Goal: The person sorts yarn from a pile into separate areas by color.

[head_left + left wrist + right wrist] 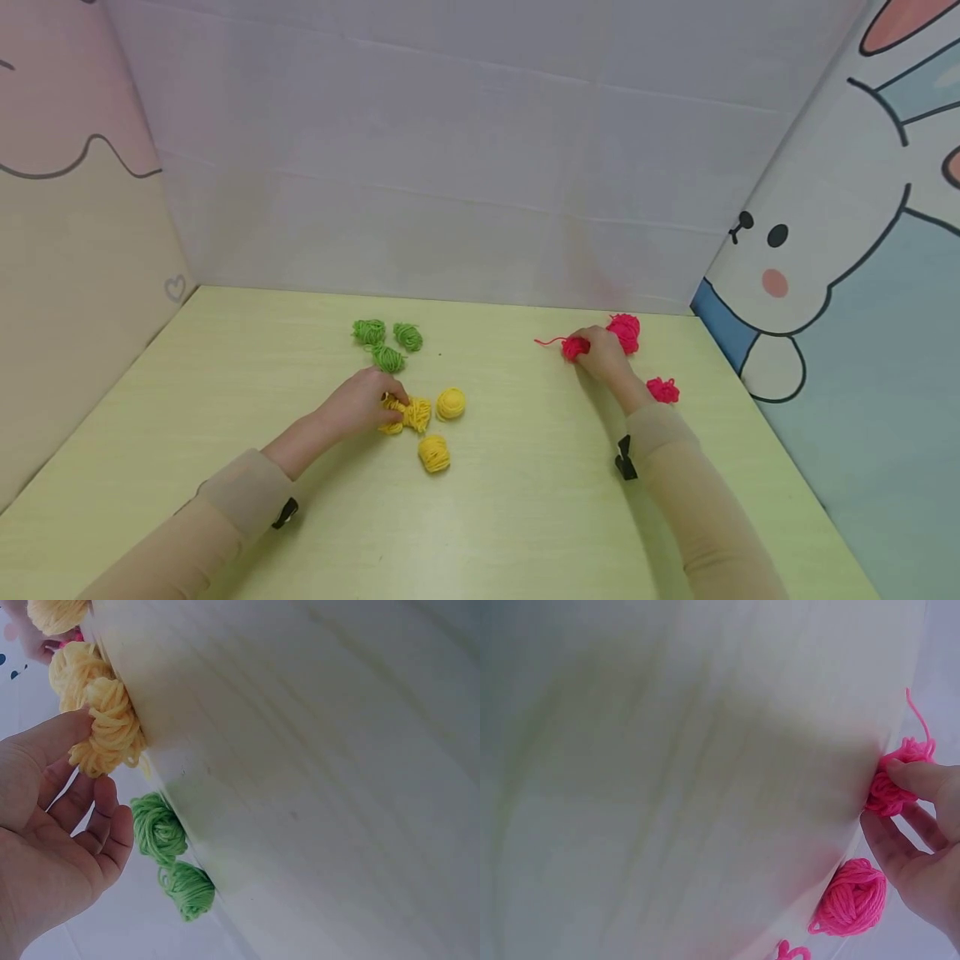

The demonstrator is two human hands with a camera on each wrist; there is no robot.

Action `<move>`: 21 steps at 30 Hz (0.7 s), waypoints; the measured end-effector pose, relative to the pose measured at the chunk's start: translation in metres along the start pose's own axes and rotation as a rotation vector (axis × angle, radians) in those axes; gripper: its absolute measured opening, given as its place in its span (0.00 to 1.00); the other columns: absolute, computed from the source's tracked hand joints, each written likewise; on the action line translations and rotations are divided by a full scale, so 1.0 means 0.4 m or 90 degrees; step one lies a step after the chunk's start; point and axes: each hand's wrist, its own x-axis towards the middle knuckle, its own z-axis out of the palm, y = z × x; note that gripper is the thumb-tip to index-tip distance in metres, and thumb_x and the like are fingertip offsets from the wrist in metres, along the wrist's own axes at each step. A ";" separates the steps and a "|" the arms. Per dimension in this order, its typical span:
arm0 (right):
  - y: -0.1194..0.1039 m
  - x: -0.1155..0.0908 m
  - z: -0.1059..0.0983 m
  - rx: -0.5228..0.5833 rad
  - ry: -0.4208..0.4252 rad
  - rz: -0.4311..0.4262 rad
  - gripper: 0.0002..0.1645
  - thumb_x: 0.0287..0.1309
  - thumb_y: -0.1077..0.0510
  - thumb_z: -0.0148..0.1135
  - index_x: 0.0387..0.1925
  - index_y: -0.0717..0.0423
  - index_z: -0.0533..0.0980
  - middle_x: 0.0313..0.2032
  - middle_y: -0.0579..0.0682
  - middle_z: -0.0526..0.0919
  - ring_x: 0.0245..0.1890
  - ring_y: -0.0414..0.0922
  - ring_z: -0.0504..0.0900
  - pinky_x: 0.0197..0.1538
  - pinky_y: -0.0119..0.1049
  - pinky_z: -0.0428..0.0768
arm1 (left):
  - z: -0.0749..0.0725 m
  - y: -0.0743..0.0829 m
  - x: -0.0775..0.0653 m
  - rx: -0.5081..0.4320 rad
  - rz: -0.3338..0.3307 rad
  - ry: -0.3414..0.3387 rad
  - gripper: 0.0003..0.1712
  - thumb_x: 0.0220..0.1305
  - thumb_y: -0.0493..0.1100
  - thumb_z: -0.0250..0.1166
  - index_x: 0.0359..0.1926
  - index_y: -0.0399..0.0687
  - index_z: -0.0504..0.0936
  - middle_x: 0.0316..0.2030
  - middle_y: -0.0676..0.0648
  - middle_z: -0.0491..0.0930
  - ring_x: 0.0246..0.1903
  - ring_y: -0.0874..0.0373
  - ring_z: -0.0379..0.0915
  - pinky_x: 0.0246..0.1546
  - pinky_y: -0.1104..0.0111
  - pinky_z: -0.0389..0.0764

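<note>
My left hand (366,402) grips a twisted bundle of yellow yarn (418,413) on the table, its thumb and fingers at the bundle's left end. Close beside that bundle lie a round yellow yarn ball (451,404) and a yellow yarn roll (434,454). At the far right, my right hand (602,353) pinches a small pink yarn ball (889,791) between thumb and fingers; a loose yarn tail (550,341) sticks out to its left. A larger pink yarn ball (625,332) sits just behind this hand, and a small pink yarn bundle (663,390) lies nearer, right of the wrist.
Three green yarn balls (388,359) are grouped beyond my left hand. The pale wooden table (517,500) is bounded by a white back wall (450,167) and printed side panels, one with a cartoon rabbit (810,275) on the right.
</note>
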 end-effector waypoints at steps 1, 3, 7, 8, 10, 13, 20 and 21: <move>-0.001 0.001 -0.001 -0.001 0.000 0.002 0.18 0.49 0.71 0.62 0.45 0.65 0.80 0.44 0.62 0.81 0.47 0.58 0.77 0.52 0.49 0.76 | 0.000 0.000 0.000 0.000 0.001 0.000 0.08 0.51 0.39 0.72 0.34 0.47 0.87 0.35 0.52 0.85 0.38 0.56 0.78 0.40 0.62 0.78; -0.004 0.001 -0.004 -0.004 -0.002 0.008 0.18 0.50 0.70 0.61 0.46 0.65 0.79 0.44 0.62 0.81 0.47 0.58 0.77 0.52 0.49 0.76 | -0.001 0.001 -0.001 0.000 0.005 0.001 0.08 0.51 0.38 0.72 0.34 0.47 0.87 0.35 0.52 0.85 0.38 0.56 0.78 0.40 0.62 0.79; -0.017 -0.001 -0.013 -0.008 -0.014 0.028 0.19 0.52 0.68 0.62 0.48 0.65 0.78 0.45 0.63 0.80 0.46 0.57 0.76 0.51 0.49 0.76 | -0.002 0.002 -0.002 0.000 0.012 0.003 0.08 0.50 0.38 0.72 0.34 0.46 0.87 0.34 0.52 0.85 0.37 0.56 0.78 0.40 0.62 0.79; -0.021 -0.002 -0.015 -0.006 -0.018 0.034 0.19 0.52 0.68 0.62 0.49 0.65 0.77 0.45 0.63 0.79 0.46 0.57 0.76 0.51 0.49 0.77 | -0.002 0.002 -0.002 0.000 0.012 0.004 0.07 0.50 0.38 0.72 0.34 0.47 0.87 0.34 0.52 0.85 0.37 0.56 0.78 0.39 0.62 0.79; -0.029 -0.002 -0.020 -0.003 -0.026 0.040 0.20 0.53 0.67 0.62 0.50 0.64 0.77 0.46 0.63 0.79 0.46 0.57 0.75 0.51 0.49 0.77 | -0.001 0.001 -0.002 -0.001 0.012 0.005 0.07 0.50 0.38 0.73 0.34 0.47 0.87 0.34 0.52 0.85 0.36 0.57 0.78 0.39 0.63 0.79; -0.041 -0.003 -0.027 -0.004 -0.031 0.034 0.21 0.53 0.66 0.63 0.51 0.64 0.76 0.46 0.62 0.78 0.45 0.56 0.75 0.51 0.48 0.77 | 0.000 0.000 -0.001 -0.003 0.009 0.006 0.07 0.50 0.38 0.73 0.34 0.47 0.87 0.34 0.52 0.85 0.37 0.56 0.78 0.39 0.63 0.79; -0.057 -0.012 -0.053 0.013 0.004 -0.018 0.21 0.51 0.68 0.64 0.50 0.65 0.76 0.42 0.62 0.79 0.42 0.55 0.76 0.47 0.47 0.77 | -0.003 0.011 -0.004 -0.004 -0.002 0.003 0.08 0.50 0.38 0.73 0.34 0.47 0.87 0.34 0.52 0.85 0.37 0.56 0.78 0.39 0.63 0.79; -0.059 -0.014 -0.057 0.017 0.008 -0.023 0.21 0.50 0.68 0.64 0.50 0.65 0.76 0.42 0.62 0.79 0.42 0.55 0.76 0.47 0.47 0.77 | -0.003 0.013 -0.004 -0.004 -0.002 0.003 0.08 0.50 0.38 0.73 0.34 0.47 0.87 0.34 0.52 0.85 0.37 0.57 0.78 0.39 0.63 0.79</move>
